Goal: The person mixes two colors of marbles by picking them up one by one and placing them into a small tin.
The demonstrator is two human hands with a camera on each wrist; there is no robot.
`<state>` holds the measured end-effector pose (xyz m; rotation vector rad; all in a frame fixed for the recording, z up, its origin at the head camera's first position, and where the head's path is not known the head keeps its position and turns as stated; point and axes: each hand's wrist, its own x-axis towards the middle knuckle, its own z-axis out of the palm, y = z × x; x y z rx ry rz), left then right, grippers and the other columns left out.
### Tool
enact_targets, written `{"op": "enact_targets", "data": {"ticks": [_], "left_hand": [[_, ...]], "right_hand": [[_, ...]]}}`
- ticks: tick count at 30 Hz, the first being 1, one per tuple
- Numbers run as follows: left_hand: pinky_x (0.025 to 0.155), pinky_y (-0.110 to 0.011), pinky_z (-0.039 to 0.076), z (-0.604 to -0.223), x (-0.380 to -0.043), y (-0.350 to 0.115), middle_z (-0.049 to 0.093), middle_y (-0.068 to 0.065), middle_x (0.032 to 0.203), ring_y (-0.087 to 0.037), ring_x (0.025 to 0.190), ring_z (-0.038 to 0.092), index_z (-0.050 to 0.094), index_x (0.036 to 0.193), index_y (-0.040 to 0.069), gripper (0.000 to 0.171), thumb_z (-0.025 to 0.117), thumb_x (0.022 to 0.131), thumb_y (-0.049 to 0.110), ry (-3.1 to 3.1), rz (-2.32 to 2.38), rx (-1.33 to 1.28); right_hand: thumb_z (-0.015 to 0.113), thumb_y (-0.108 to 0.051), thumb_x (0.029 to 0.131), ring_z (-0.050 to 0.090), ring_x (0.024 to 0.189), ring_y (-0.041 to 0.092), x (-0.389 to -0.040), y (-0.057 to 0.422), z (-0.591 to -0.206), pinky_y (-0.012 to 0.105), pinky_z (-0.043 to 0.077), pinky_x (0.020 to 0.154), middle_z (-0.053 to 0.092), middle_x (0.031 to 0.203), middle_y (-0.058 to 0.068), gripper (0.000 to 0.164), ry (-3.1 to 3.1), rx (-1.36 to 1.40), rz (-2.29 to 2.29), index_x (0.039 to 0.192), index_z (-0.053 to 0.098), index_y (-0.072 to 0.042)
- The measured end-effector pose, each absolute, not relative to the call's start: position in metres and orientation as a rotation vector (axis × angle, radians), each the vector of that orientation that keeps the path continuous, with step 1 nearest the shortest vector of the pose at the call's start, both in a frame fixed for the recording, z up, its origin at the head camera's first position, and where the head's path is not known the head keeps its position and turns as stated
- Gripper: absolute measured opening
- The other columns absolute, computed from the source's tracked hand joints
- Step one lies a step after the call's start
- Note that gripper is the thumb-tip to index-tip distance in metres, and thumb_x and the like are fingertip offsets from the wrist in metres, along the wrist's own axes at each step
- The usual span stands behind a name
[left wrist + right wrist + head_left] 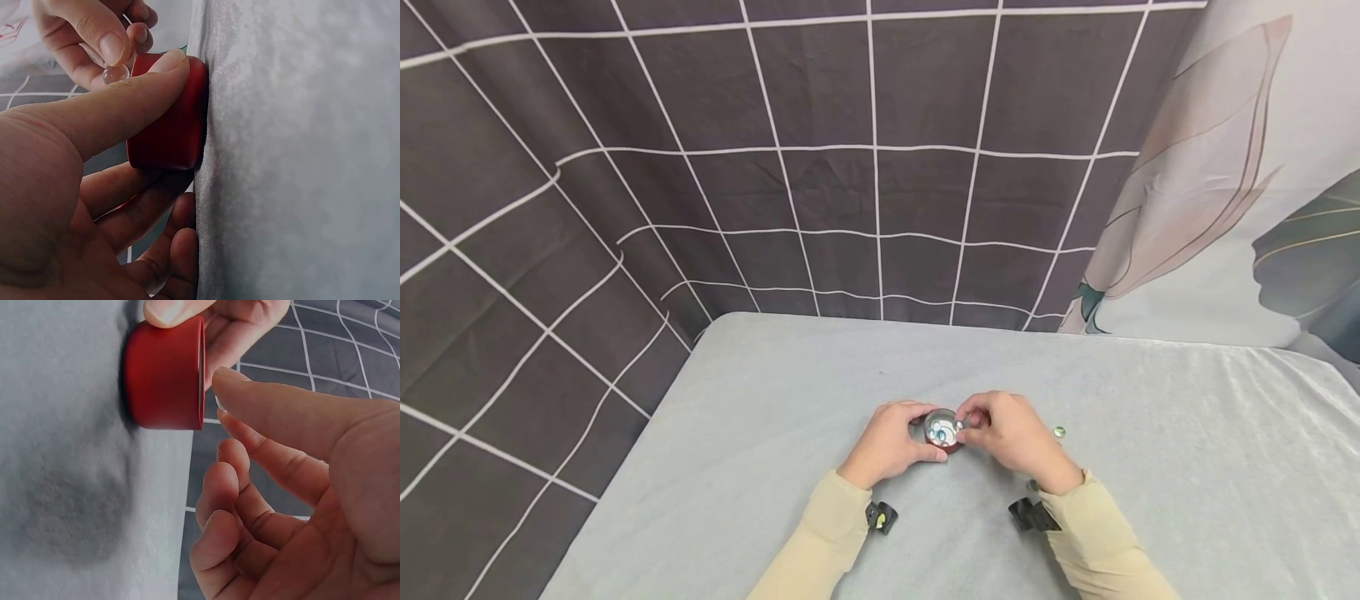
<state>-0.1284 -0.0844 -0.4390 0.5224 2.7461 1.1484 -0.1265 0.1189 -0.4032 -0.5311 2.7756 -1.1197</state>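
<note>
A small round red tin (165, 125) with a silvery inside stands upright on the cloth, between the two hands. My left hand (891, 442) grips its side, thumb along the near wall and fingers behind. Several glass marbles (941, 435) show inside the tin in the head view. Beside the tin's mouth, my right hand (1009, 432) pinches a clear glass marble (117, 75) between thumb and index finger. In the right wrist view the thumb mostly hides this marble, while the other fingers curl loosely below.
A greenish marble (1060, 432) lies on the pale grey cloth (790, 392) to the right of my right hand. Another small dark marble (1032, 484) sits by the right wrist, partly covered. Dark gridded fabric (820, 192) hangs behind and left, a leaf-patterned curtain (1210, 208) at right.
</note>
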Motion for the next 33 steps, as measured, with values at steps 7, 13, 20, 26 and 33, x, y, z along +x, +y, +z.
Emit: {"op": "enact_targets", "data": {"ticks": [7, 13, 20, 26, 33], "left_hand": [[0.102, -0.037, 0.047, -0.4386, -0.1276, -0.0840, 0.071, -0.001, 0.121, -0.021, 0.116, 0.061, 0.073, 0.123, 0.014, 0.057, 0.093, 0.071, 0.028, 2.754, 1.134, 0.515], [0.102, -0.037, 0.046, -0.4386, -0.1274, -0.0840, 0.071, 0.000, 0.121, -0.021, 0.115, 0.061, 0.073, 0.123, 0.014, 0.057, 0.093, 0.071, 0.028, 2.756, 1.132, 0.515], [0.102, -0.037, 0.046, -0.4387, -0.1280, -0.0843, 0.071, 0.000, 0.121, -0.020, 0.115, 0.061, 0.073, 0.123, 0.014, 0.056, 0.092, 0.072, 0.028, 2.749, 1.139, 0.519], [0.103, -0.037, 0.046, -0.4372, -0.1280, -0.0842, 0.071, 0.000, 0.122, -0.019, 0.116, 0.062, 0.073, 0.123, 0.014, 0.056, 0.092, 0.073, 0.027, 2.739, 1.148, 0.523], [0.102, -0.035, 0.047, -0.4377, -0.1283, -0.0847, 0.071, 0.000, 0.121, -0.018, 0.116, 0.062, 0.073, 0.123, 0.015, 0.055, 0.092, 0.073, 0.027, 2.733, 1.154, 0.524]], "right_hand": [[0.078, -0.005, 0.077, 0.047, 0.060, 0.010, -0.1258, 0.1148, -0.4050, 0.025, 0.040, 0.055, 0.054, 0.068, -0.007, 0.012, 2.766, -0.520, -1.123, 0.085, 0.072, -0.012], [0.080, -0.005, 0.077, 0.047, 0.062, 0.010, -0.1259, 0.1136, -0.4073, 0.025, 0.041, 0.056, 0.054, 0.068, -0.007, 0.014, 2.773, -0.513, -1.114, 0.083, 0.071, -0.014], [0.080, -0.005, 0.076, 0.048, 0.063, 0.010, -0.1266, 0.1120, -0.4083, 0.025, 0.042, 0.058, 0.055, 0.068, -0.008, 0.013, 2.778, -0.515, -1.112, 0.083, 0.072, -0.013], [0.080, -0.005, 0.076, 0.048, 0.062, 0.009, -0.1274, 0.1103, -0.4081, 0.025, 0.042, 0.058, 0.055, 0.068, -0.008, 0.012, 2.777, -0.520, -1.117, 0.083, 0.072, -0.012], [0.079, -0.004, 0.076, 0.048, 0.063, 0.010, -0.1275, 0.1104, -0.4079, 0.025, 0.042, 0.058, 0.055, 0.069, -0.007, 0.012, 2.775, -0.504, -1.106, 0.084, 0.073, -0.011]]}}
